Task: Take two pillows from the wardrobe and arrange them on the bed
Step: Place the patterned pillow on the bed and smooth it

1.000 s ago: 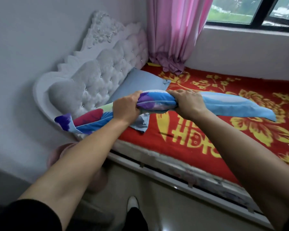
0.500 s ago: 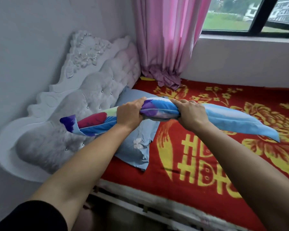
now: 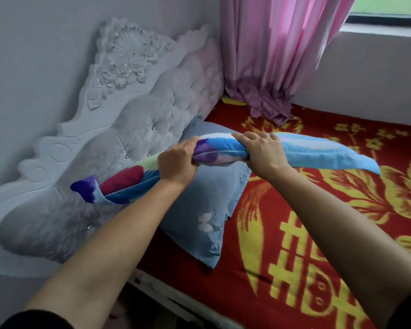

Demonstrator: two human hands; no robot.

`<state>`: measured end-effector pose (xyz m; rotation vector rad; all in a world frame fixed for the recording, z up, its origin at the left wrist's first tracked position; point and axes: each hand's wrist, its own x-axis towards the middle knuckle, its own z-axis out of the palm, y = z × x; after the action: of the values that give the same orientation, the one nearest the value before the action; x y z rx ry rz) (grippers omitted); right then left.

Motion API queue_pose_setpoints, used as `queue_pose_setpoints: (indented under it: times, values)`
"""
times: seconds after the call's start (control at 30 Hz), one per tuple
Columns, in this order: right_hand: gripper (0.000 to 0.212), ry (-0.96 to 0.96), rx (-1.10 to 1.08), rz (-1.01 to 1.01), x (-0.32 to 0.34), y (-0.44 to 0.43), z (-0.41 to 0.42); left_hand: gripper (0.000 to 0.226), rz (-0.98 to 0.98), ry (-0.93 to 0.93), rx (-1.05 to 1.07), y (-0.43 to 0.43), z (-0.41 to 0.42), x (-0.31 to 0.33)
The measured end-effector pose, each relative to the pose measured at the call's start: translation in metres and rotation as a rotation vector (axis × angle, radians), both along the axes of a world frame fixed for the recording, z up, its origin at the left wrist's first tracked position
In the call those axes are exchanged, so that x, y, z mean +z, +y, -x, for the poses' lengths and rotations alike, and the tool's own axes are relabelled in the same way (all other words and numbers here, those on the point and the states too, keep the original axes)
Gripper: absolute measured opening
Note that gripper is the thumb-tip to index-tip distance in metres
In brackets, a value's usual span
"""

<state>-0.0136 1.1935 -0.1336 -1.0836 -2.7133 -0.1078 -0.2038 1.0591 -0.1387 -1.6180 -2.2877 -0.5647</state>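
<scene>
A colourful pillow (image 3: 318, 153) with blue, purple and red print hangs flat in the air over the head end of the bed (image 3: 294, 245). My left hand (image 3: 176, 165) grips its near long edge left of the middle. My right hand (image 3: 262, 150) grips the same edge a little to the right. Below it a plain grey-blue pillow (image 3: 199, 210) with a small white flower lies on the red and yellow blanket, leaning against the headboard (image 3: 133, 119). The held pillow covers that pillow's top part.
The tufted white headboard stands along the left wall. A pink curtain (image 3: 275, 55) hangs in the far corner and its hem bunches on the blanket. A window ledge (image 3: 384, 34) and white wall run along the bed's far side. The bed's front rail (image 3: 176, 302) crosses below.
I have come closer to the bed and headboard, so both fill more of the view. The colourful pillow stays in both hands and now hovers right above the grey-blue pillow.
</scene>
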Motion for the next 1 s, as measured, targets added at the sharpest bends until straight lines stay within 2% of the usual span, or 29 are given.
queue_pose_setpoints:
  times: [0.17, 0.27, 0.33, 0.4, 0.47, 0.57, 0.63, 0.7, 0.8, 0.87, 1.0]
  values:
    - [0.065, -0.02, 0.034, 0.015, -0.027, 0.037, 0.062, 0.058, 0.008, -0.048, 0.05, 0.027, 0.047, -0.025]
    - [0.065, 0.046, 0.033, -0.013, -0.044, 0.052, 0.083, 0.064, -0.034, -0.108, 0.067, 0.039, 0.059, -0.039]
    - [0.064, 0.11, -0.025, -0.022, -0.063, 0.059, 0.083, 0.07, -0.026, -0.115, 0.063, 0.046, 0.053, -0.055]
    - [0.068, 0.155, -0.165, 0.037, -0.096, 0.058, 0.074, 0.075, 0.092, -0.154, 0.039, 0.052, 0.04, -0.08]
    - [0.08, 0.191, -0.431, 0.206, -0.141, 0.055, 0.063, 0.074, 0.265, -0.225, -0.028, 0.061, 0.026, -0.116]
    - [0.095, 0.214, -0.775, 0.62, -0.205, 0.036, 0.042, 0.069, 0.597, -0.366, -0.133, 0.058, 0.02, -0.174]
    - [0.095, 0.103, -0.81, 0.845, -0.247, 0.016, 0.025, 0.068, 0.83, -0.401, -0.101, 0.047, 0.026, -0.217]
    - [0.083, 0.066, -0.77, 0.966, -0.282, -0.007, 0.011, 0.068, 0.976, -0.362, -0.07, 0.031, 0.036, -0.252]
    - [0.076, 0.093, -0.838, 1.107, -0.316, -0.033, 0.005, 0.069, 1.084, -0.299, -0.091, 0.021, 0.047, -0.286]
    - [0.071, 0.175, -0.88, 1.179, -0.335, -0.046, 0.006, 0.069, 1.12, -0.263, -0.115, 0.023, 0.051, -0.3]
    - [0.06, 0.433, -0.981, 1.329, -0.36, -0.061, 0.025, 0.073, 1.007, -0.083, -0.189, 0.048, 0.071, -0.317]
